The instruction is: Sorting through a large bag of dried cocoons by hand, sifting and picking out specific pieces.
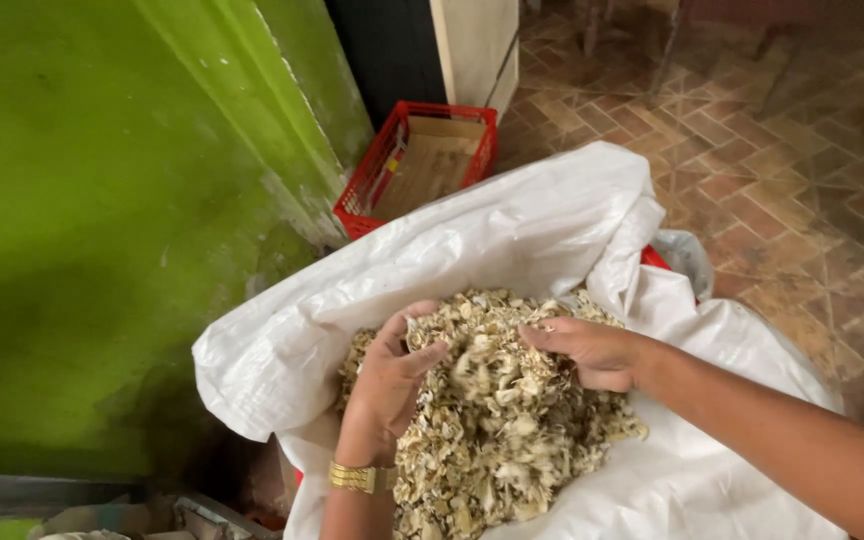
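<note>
Hands, left (389, 385) and right (592, 350), half-cupped, loosely scooping dried husks (492, 420); sack (512, 230) nearly full, most untouched.

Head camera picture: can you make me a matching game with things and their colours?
Things:
1. woven plastic sack
2. plastic crate holding cardboard
3. painted wall
4. metal bracelet on the left hand's wrist

Colours:
A. green
B. gold
C. white
D. red

Pairs: 1-C, 2-D, 3-A, 4-B
</note>
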